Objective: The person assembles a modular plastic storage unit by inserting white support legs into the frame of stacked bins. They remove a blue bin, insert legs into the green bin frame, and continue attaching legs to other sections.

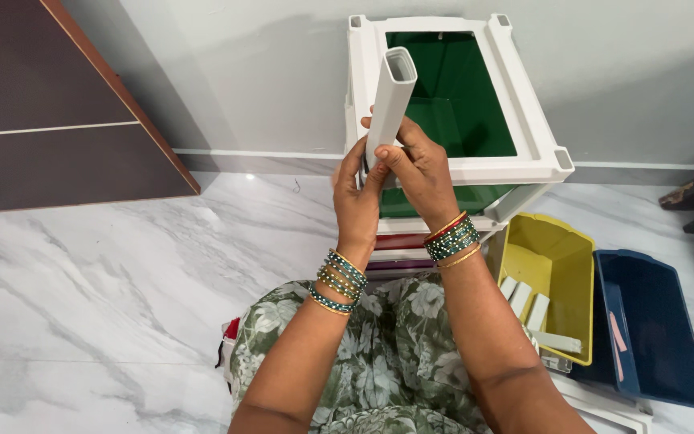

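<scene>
Head view: both hands up at centre, closed round 1 white plastic post [389, 100], a hollow rectangular tube w/ rounded corners, smooth, open end up and tilted far-right. Left hand [357, 201] wraps its lower end from the left; right hand [419, 173] grips from the right, thumb across the front. The tube's lower end is hidden behind the fingers. Beaded bangles on both wrists, count hard to make out.

Just behind the post: white plastic rack frame [524, 161] w/ a green drawer [451, 96] inside; lower tiers mostly hidden by the hands, w/ only red and purple edges showing.

Near right on the glossy marble floor [82, 281]: 1 yellow bin [552, 257] holding approx 4 more white posts [536, 309], partly overlapping, and 1 dark blue bin [656, 321] touching it, corner cut off. Far left: dark brown wood panel [50, 104].
</scene>
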